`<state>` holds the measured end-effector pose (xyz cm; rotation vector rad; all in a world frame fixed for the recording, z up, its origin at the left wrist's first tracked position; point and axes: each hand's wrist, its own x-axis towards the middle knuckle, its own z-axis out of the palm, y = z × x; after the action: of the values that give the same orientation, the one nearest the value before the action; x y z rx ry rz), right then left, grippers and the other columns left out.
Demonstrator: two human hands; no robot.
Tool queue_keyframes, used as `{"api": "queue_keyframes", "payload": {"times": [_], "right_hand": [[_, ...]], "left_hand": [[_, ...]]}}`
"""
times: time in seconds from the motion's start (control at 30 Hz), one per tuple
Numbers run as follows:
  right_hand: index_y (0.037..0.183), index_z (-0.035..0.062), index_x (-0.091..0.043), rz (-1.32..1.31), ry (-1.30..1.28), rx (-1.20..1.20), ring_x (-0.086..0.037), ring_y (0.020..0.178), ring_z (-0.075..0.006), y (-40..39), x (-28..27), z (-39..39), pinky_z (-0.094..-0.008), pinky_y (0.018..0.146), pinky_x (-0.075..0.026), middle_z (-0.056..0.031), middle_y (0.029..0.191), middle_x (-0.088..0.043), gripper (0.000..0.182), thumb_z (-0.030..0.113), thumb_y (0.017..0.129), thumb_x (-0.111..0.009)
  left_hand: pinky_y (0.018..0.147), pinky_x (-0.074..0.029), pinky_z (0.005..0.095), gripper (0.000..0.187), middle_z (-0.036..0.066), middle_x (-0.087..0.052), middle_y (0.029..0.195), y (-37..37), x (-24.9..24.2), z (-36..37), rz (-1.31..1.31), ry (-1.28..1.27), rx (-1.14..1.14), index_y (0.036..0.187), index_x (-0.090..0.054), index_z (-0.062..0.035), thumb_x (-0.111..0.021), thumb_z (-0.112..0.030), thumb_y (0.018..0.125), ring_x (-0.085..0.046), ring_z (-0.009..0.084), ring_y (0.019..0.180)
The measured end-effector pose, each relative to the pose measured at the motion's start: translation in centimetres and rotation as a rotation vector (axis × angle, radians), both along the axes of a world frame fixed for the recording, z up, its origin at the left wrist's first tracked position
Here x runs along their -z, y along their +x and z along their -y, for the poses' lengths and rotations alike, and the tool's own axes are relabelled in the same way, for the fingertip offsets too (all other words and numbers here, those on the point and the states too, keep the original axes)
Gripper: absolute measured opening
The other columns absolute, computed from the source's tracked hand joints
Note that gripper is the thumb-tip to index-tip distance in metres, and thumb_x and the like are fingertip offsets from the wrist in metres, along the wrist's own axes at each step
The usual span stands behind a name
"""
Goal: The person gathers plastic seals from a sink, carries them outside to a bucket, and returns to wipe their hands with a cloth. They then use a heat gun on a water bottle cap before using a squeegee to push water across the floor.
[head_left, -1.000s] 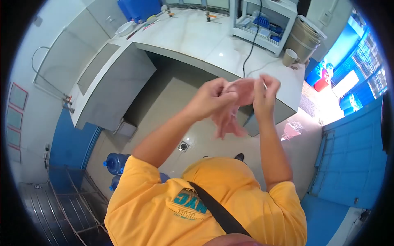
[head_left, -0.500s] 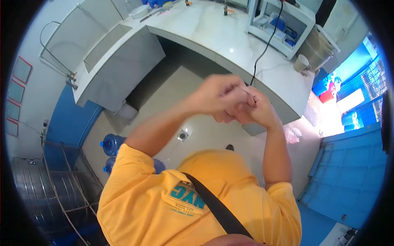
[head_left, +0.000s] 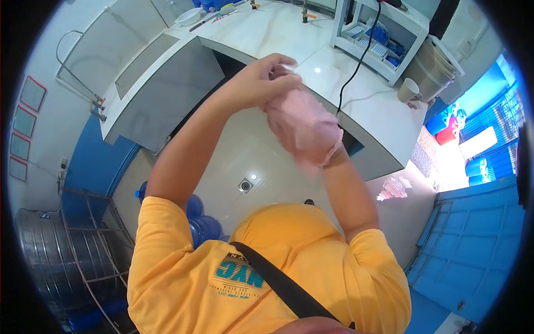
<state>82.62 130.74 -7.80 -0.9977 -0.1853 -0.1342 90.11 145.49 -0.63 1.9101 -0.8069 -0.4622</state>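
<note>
A thin, pale pink, see-through plastic bag (head_left: pixel 303 119) is drawn over my right hand (head_left: pixel 320 147), with its ragged edge round the wrist. The fingers of that hand are hidden inside, and some of the bag is smeared by motion. At the bag's far end, my left hand (head_left: pixel 267 82) has its thumb and curled fingers closed on the pink film. Both hands are held up in front of my chest, overlapping the near edge of the white counter (head_left: pixel 278 33) in this view.
A white shelf rack (head_left: pixel 384 44) stands on the counter, near a beige mug (head_left: pixel 409 90) and a brown bin (head_left: pixel 431 67). Blue water jugs (head_left: pixel 204 228) are on the floor at left. Pink plastic (head_left: pixel 394 188) lies near the blue door (head_left: pixel 473 234).
My hands were bunched together; now they are apart, the left moved up and left. The pink bag now shows spread over my right hand and wrist.
</note>
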Motion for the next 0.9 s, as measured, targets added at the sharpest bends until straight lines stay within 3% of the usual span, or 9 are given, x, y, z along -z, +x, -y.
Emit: {"api": "queue_keyframes", "payload": {"times": [0.1, 0.2, 0.23, 0.3, 0.37, 0.6, 0.73, 0.83, 0.9], "right_hand": [[0.103, 0.0012, -0.05, 0.291, -0.555, 0.207, -0.055, 0.078, -0.0229, 0.2, -1.3, -0.8, -0.0319, 0.069, -0.046, -0.0139, 0.089, -0.052, 0.021, 0.012, 0.085, -0.05], [0.105, -0.0001, -0.05, 0.434, -0.866, 0.432, -0.057, 0.083, -0.0243, 0.6, -1.2, -0.3, -0.0331, 0.07, -0.048, -0.0147, 0.093, -0.053, 0.024, 0.01, 0.084, -0.053], [0.103, 0.0007, -0.051, 0.434, -0.938, 0.494, -0.056, 0.084, -0.0236, 0.9, -0.9, -0.7, -0.0324, 0.071, -0.048, -0.0137, 0.093, -0.053, 0.022, 0.011, 0.084, -0.053], [0.1, 0.0024, -0.053, 0.297, -0.996, 0.535, -0.056, 0.086, -0.0221, 0.0, -0.4, -2.5, -0.0311, 0.072, -0.048, -0.0119, 0.093, -0.055, 0.019, 0.012, 0.084, -0.055], [0.096, 0.004, -0.055, 0.19, -0.993, 0.518, -0.056, 0.089, -0.0207, -0.3, 0.0, -2.8, -0.0299, 0.073, -0.047, -0.01, 0.092, -0.056, 0.016, 0.013, 0.084, -0.056], [0.084, 0.0097, -0.063, -0.087, -0.817, 0.396, -0.054, 0.097, -0.0156, 0.4, 0.9, -3.2, -0.0254, 0.078, -0.045, -0.0034, 0.09, -0.059, 0.008, 0.018, 0.084, -0.061], [0.078, 0.0045, -0.058, -0.029, 0.261, -0.139, -0.059, 0.078, -0.0175, 5.1, 7.8, -3.6, -0.026, 0.075, -0.047, -0.0058, 0.087, -0.062, 0.022, 0.023, 0.09, -0.059], [0.096, 0.0062, -0.067, -0.201, 0.165, -0.513, -0.067, 0.09, -0.03, 5.0, 5.9, -0.9, -0.0399, 0.08, -0.051, -0.0181, 0.09, -0.07, 0.038, 0.042, 0.09, -0.057], [0.091, 0.008, -0.059, -0.219, 0.341, -0.408, -0.063, 0.09, -0.0247, 2.0, 3.1, -0.5, -0.0344, 0.079, -0.049, -0.0126, 0.091, -0.065, 0.03, 0.036, 0.093, -0.051]], "left_hand": [[0.092, -0.045, 0.031, 0.048, 0.01, -0.058, 0.123, -0.4, 1.0, -0.9, 0.181, -0.426, -0.232, 0.133, -0.048, -0.0022, -0.057, -0.028, 0.094, -0.049, 0.0175, 0.119], [0.103, -0.04, 0.0372, 0.048, 0.012, -0.051, 0.134, -1.1, 4.5, -2.1, 0.074, -0.906, -0.102, 0.137, -0.044, -0.002, -0.049, -0.029, 0.097, -0.044, 0.0226, 0.128], [0.107, -0.035, 0.0401, 0.046, 0.012, -0.047, 0.138, -2.3, 6.1, -1.2, -0.426, -1.265, 0.33, 0.137, -0.043, -0.0025, -0.044, -0.028, 0.099, -0.043, 0.0249, 0.129], [0.109, -0.035, 0.0419, 0.042, 0.008, -0.05, 0.135, -6.4, 8.2, 0.2, -1.088, -1.557, 0.449, 0.136, -0.046, -0.0042, -0.039, -0.028, 0.102, -0.043, 0.027, 0.13], [0.108, -0.039, 0.0405, 0.038, 0.007, -0.053, 0.132, -8.1, 9.6, 1.3, -1.117, -1.517, -0.029, 0.133, -0.048, -0.008, -0.037, -0.029, 0.103, -0.043, 0.0266, 0.13], [0.11, -0.037, 0.042, 0.039, 0.017, -0.044, 0.139, -7.3, 10.7, 3.2, -0.886, -1.259, -0.423, 0.135, -0.041, 0.0015, -0.035, -0.02, 0.103, -0.045, 0.0308, 0.129], [0.107, -0.04, 0.0418, 0.038, 0.016, -0.045, 0.139, -6.9, 10.4, 4.4, -0.661, -1.145, -0.273, 0.135, -0.04, 0.0018, -0.036, -0.018, 0.103, -0.046, 0.0308, 0.128], [0.107, -0.038, 0.0384, 0.043, 0.015, -0.044, 0.14, -6.6, 10.7, 5.1, -0.408, -0.868, -0.325, 0.139, -0.036, 0.0025, -0.034, -0.019, 0.102, -0.045, 0.0277, 0.128], [0.109, -0.034, 0.0379, 0.045, 0.015, -0.041, 0.143, -6.0, 10.7, 4.2, -0.474, -0.959, -0.247, 0.141, -0.034, 0.0026, -0.034, -0.019, 0.101, -0.042, 0.0272, 0.131]]}}
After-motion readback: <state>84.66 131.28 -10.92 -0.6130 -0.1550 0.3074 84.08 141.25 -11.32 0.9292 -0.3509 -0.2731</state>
